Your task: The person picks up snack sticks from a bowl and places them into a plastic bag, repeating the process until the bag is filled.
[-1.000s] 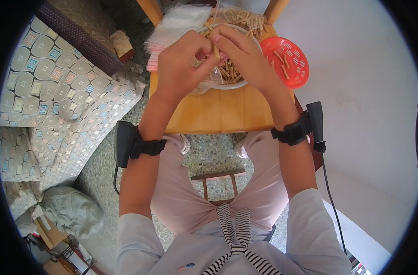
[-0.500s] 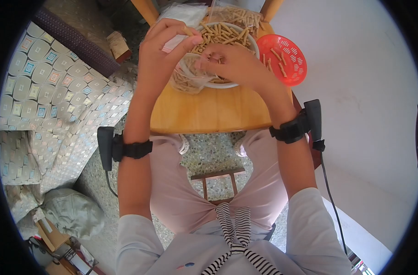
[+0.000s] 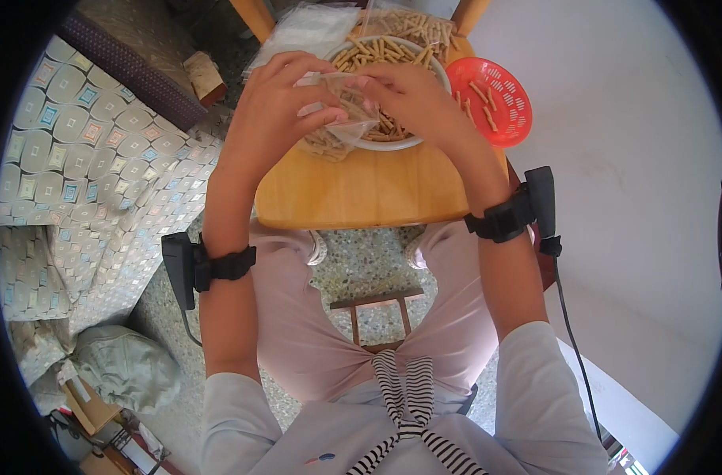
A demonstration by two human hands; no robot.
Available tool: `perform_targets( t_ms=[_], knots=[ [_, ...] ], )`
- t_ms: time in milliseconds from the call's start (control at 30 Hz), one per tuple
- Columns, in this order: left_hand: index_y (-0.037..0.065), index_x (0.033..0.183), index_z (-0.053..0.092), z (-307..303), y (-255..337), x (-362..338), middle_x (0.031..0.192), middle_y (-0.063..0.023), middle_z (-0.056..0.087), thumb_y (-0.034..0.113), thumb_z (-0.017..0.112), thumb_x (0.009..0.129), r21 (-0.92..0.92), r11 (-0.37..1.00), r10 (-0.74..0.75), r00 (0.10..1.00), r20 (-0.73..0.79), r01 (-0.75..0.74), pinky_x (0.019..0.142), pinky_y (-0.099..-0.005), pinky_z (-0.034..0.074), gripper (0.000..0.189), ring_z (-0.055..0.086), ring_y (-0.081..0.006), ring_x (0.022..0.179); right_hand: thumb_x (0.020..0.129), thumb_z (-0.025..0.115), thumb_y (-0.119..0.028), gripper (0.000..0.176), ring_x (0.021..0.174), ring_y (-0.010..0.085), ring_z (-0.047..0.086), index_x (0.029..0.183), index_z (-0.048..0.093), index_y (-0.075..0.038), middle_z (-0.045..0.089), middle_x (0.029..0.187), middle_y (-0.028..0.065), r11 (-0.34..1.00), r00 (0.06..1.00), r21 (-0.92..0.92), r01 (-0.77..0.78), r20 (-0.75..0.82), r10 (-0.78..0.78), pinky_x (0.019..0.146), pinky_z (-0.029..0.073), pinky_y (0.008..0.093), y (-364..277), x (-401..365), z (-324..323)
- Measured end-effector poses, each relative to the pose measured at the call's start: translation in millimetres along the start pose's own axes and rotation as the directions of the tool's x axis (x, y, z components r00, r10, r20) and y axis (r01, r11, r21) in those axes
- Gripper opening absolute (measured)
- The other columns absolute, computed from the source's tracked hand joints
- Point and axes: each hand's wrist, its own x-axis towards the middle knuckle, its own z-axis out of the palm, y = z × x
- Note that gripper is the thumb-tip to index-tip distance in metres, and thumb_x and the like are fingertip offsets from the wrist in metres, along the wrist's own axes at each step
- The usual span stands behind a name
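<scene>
A clear plastic bag [image 3: 351, 111] with short tan sticks inside is held up between my hands, over the front of a white bowl [image 3: 446, 79]. My left hand [image 3: 278, 107] curls its fingers at the bag's left side, near its upper edge. My right hand [image 3: 412, 95] pinches the bag's right upper edge. More tan sticks [image 3: 381, 52] fill the bowl behind my hands. Under the raised bag, another clear bag of sticks [image 3: 327, 146] lies on the wooden chair seat [image 3: 361, 190]. My fingertips are partly hidden by plastic.
On the right, a red plastic basket [image 3: 519, 119] holds several sticks. A large clear bag of sticks [image 3: 412, 28] lies behind the bowl. Flat clear bags [image 3: 305, 32] are stacked at back left. A white wall [image 3: 614, 158] borders the right side, and patterned fabric [image 3: 83, 142] the left.
My left hand, which held a single stick above the bag, has lowered and turned to the bag's edge; that stick is out of sight. My right hand has lifted the bag's edge slightly.
</scene>
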Motion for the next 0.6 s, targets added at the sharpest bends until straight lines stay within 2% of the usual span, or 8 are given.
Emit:
perform_targets(
  t_ms=[67,133,200,267,300,367,467,600],
  knots=[
    [0.014,0.1,0.075,-3,1,1,0.115,-0.0011,0.065,0.021,0.073,0.082,0.008,1.0,0.011,0.999,0.039,-0.011,0.094,-0.0411,0.045,0.019,0.058,-0.0248,0.111,0.094,0.056,-0.029,0.029,0.074,0.0327,0.064,0.106,0.071,-0.007,0.068,0.08,0.0149,0.991,1.0,0.13,0.012,-0.012,-0.011,0.071,0.05,0.0403,5,2,0],
    [0.012,0.098,0.075,0,8,2,0.109,-0.0034,0.068,0.021,0.071,0.085,-0.023,0.99,-0.138,0.99,0.024,0.139,0.093,-0.0391,0.046,0.016,0.062,-0.0248,0.103,0.093,0.058,-0.031,0.03,0.074,0.0319,0.065,0.106,0.072,-0.008,0.069,0.08,0.0136,0.991,0.998,0.13,-0.013,-0.058,0.021,0.07,0.05,0.0409,2,2,-1],
    [0.01,0.095,0.075,1,7,4,0.102,-0.0041,0.068,0.022,0.07,0.086,-0.031,0.989,-0.147,0.989,-0.033,0.146,0.09,-0.0385,0.046,0.015,0.063,-0.0251,0.097,0.093,0.059,-0.032,0.03,0.074,0.0311,0.066,0.106,0.072,-0.009,0.069,0.08,0.0124,0.99,0.993,0.132,-0.049,-0.098,0.062,0.07,0.05,0.0416,3,1,-3],
    [0.008,0.093,0.074,3,4,3,0.096,-0.0047,0.069,0.023,0.07,0.088,-0.038,0.987,-0.161,0.983,-0.089,0.158,0.087,-0.0379,0.046,0.016,0.063,-0.0253,0.091,0.089,0.064,-0.038,0.032,0.076,0.0293,0.068,0.103,0.073,-0.011,0.071,0.08,0.0112,0.957,0.98,-0.287,-0.032,-0.198,-0.026,0.071,0.052,0.0412,7,1,-6],
    [0.01,0.089,0.074,5,3,3,0.091,-0.003,0.068,0.026,0.069,0.088,0.002,0.977,-0.211,0.972,-0.107,0.213,0.086,-0.0375,0.044,0.017,0.063,-0.0242,0.087,0.089,0.064,-0.038,0.032,0.076,0.0293,0.068,0.103,0.073,-0.011,0.071,0.08,0.0112,0.958,0.98,-0.286,-0.032,-0.198,-0.026,0.071,0.052,0.0412,8,1,-7],
    [0.011,0.086,0.074,6,1,1,0.086,-0.0012,0.068,0.029,0.069,0.088,0.041,0.963,-0.261,0.957,-0.125,0.267,0.085,-0.0371,0.043,0.019,0.062,-0.0231,0.083,0.084,0.07,-0.024,0.021,0.086,0.0259,0.067,0.101,0.074,-0.012,0.071,0.097,0.0085,0.861,0.997,-0.507,-0.052,0.026,0.075,0.075,0.052,0.0352,9,-1,-8],
    [0.01,0.086,0.074,5,-1,2,0.083,-0.0011,0.068,0.031,0.068,0.089,0.169,0.92,-0.337,0.934,-0.114,0.353,0.086,-0.0389,0.041,0.021,0.062,-0.0239,0.084,0.08,0.073,-0.026,0.026,0.091,0.0282,0.067,0.102,0.074,-0.012,0.071,0.095,0.0085,0.785,0.997,-0.616,0.066,0.069,-0.029,0.077,0.052,0.0379,18,-8,6],
    [0.005,0.086,0.073,11,-4,-2,0.086,-0.0062,0.069,0.025,0.068,0.09,0.164,0.91,-0.346,0.915,-0.206,0.381,0.081,-0.0365,0.046,0.021,0.063,-0.0259,0.086,0.08,0.073,-0.028,0.023,0.092,0.0271,0.067,0.097,0.073,-0.012,0.07,0.094,0.0073,0.835,0.996,-0.544,0.08,0.077,-0.045,0.08,0.051,0.0412,27,-4,18]
  ],
)
